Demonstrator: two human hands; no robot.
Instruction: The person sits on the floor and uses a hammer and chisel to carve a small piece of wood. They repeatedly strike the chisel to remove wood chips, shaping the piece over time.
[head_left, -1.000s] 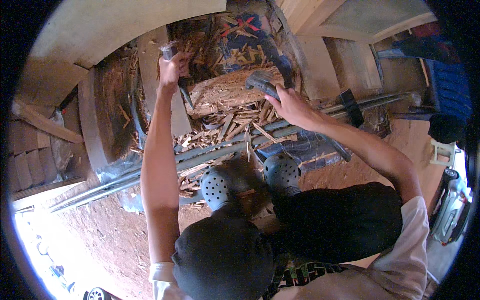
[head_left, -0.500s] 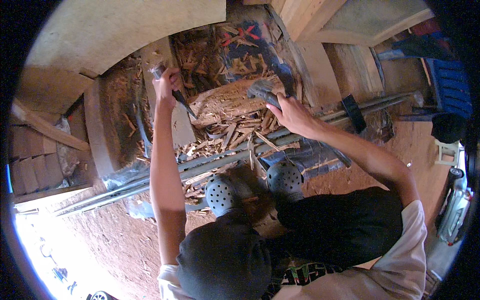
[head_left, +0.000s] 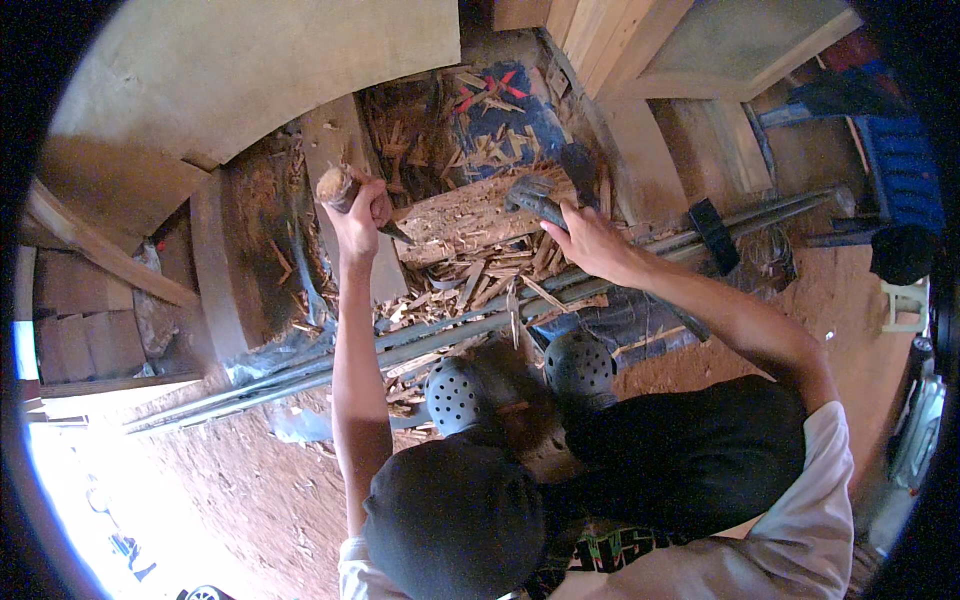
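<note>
My left hand [head_left: 360, 218] is closed around a chisel [head_left: 338, 187], its thick, pale butt end tilted up. The dark blade slants down to the right, its tip at the left end of a rough, chipped wooden block [head_left: 470, 222]; whether it touches cannot be made out. In my right hand [head_left: 595, 243] is a hammer [head_left: 535, 198], gripped by its handle close to the head. The head lies over the block's right part, apart from the chisel, while the handle runs back under my forearm. Wood chips [head_left: 480, 280] lie heaped along the block's near side.
Long metal pipes [head_left: 440, 335] cross between the block and my grey perforated clogs [head_left: 580, 365]. A pale board [head_left: 270, 70] overhangs the upper left. Timber posts [head_left: 625, 45] stand at the back, a blue plastic chair [head_left: 895, 165] at the far right. Reddish dirt floor [head_left: 250, 480] lies below.
My left hand has come down and to the right, tipping the chisel so its butt end now shows. The whole view has shifted slightly; the hammer keeps its place over the block.
</note>
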